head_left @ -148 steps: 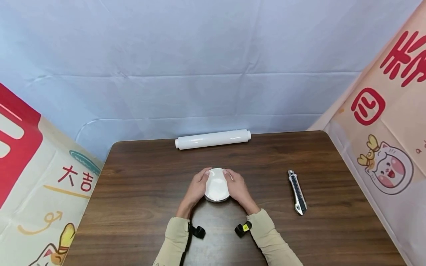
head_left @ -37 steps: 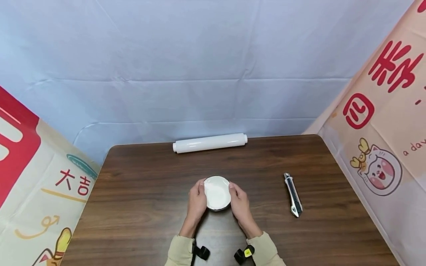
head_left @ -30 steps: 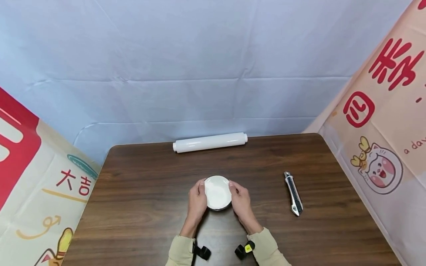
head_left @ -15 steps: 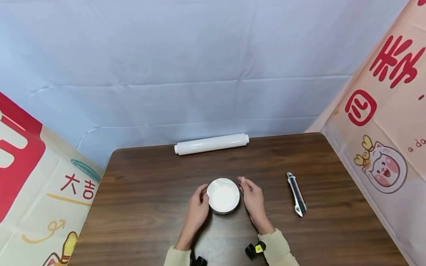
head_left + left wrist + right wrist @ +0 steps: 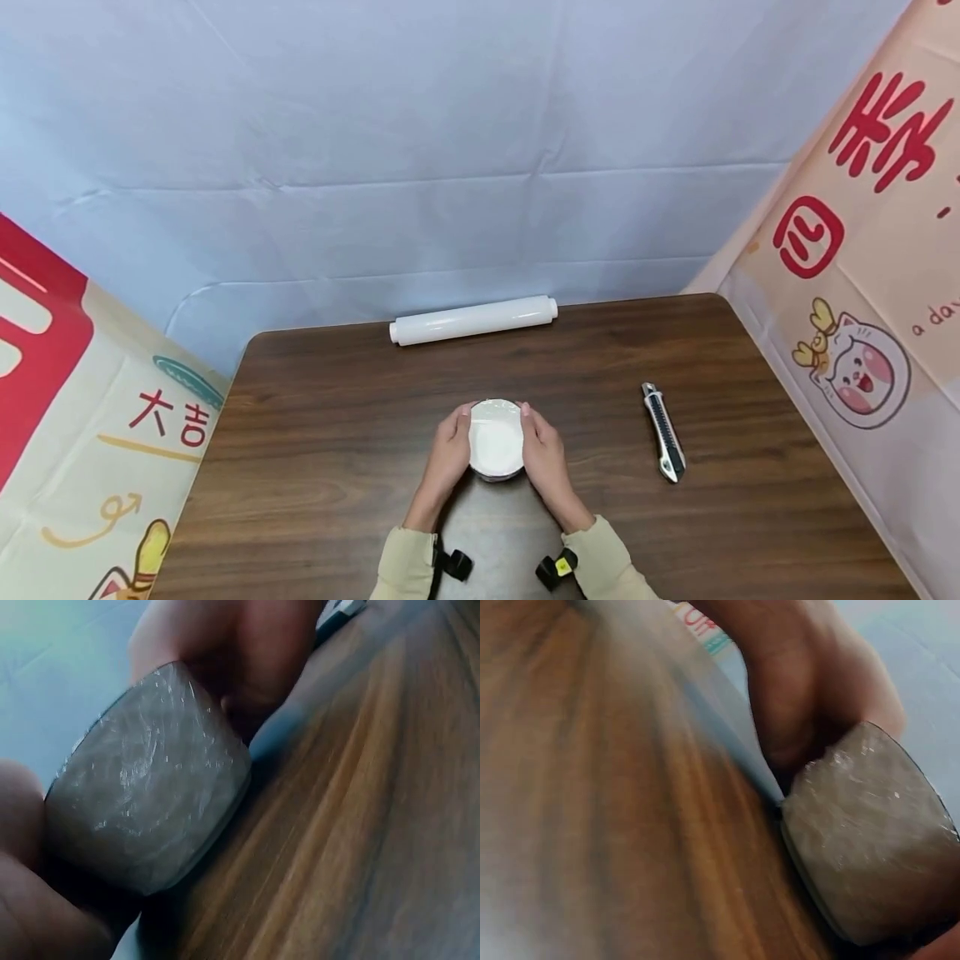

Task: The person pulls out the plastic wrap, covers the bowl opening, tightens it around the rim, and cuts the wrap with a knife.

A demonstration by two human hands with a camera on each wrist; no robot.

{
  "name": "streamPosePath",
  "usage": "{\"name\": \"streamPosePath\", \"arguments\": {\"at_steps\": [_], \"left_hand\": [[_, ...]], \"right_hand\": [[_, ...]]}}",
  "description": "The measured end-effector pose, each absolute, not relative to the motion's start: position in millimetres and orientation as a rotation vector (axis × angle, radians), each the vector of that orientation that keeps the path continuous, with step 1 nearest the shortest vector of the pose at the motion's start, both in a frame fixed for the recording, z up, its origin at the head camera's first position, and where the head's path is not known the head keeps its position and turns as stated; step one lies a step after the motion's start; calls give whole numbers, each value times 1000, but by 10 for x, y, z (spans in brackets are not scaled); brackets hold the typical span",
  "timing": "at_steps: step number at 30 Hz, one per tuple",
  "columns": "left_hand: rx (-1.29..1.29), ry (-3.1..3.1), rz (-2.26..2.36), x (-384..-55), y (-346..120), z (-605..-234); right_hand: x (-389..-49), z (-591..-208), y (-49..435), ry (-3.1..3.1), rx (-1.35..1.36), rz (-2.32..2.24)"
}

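Note:
A small round white bowl (image 5: 497, 439) with a dark rim sits near the middle of the wooden table, clear film stretched over its top. Wrinkled, shiny film also covers the bowl's side (image 5: 150, 787) in the left wrist view. My left hand (image 5: 447, 454) grips it from the left and my right hand (image 5: 545, 458) from the right, thumbs along the rim. In the right wrist view the film-covered bowl (image 5: 870, 840) stands low over the table between both hands; whether its base touches the wood is hard to tell. The fingers behind the bowl are mostly hidden.
Along the table's back edge lies a white roll of cling film (image 5: 474, 321). A utility knife (image 5: 663, 433) rests to the right of my hands. Pale cloth (image 5: 375, 167) hangs behind the brown table (image 5: 315, 467), with printed banners at both sides.
Half a second ago my right hand was off the bowl, a little to its right; now it grips the side again. The bowl has shifted slightly left in view.

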State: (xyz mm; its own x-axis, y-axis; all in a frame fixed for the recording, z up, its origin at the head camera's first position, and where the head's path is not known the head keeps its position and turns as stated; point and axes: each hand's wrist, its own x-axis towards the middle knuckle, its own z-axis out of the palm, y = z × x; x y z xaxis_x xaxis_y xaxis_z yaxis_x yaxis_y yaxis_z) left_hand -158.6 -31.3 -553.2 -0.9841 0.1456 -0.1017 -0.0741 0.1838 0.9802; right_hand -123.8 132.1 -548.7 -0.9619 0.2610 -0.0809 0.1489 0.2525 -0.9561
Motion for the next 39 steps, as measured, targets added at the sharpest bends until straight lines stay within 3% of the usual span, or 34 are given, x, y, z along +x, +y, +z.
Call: {"name": "streamPosePath", "arguments": {"at_steps": [31,39], "left_hand": [[-58,2475,1889,-1542,-209,-5562],[-113,2600,1884,-1470,-128,-5527]], "right_hand": [[-1373,-5561,1413,-2468,-386,1718],[-1496,-5545,1521,-2502,-262,1793]]}}
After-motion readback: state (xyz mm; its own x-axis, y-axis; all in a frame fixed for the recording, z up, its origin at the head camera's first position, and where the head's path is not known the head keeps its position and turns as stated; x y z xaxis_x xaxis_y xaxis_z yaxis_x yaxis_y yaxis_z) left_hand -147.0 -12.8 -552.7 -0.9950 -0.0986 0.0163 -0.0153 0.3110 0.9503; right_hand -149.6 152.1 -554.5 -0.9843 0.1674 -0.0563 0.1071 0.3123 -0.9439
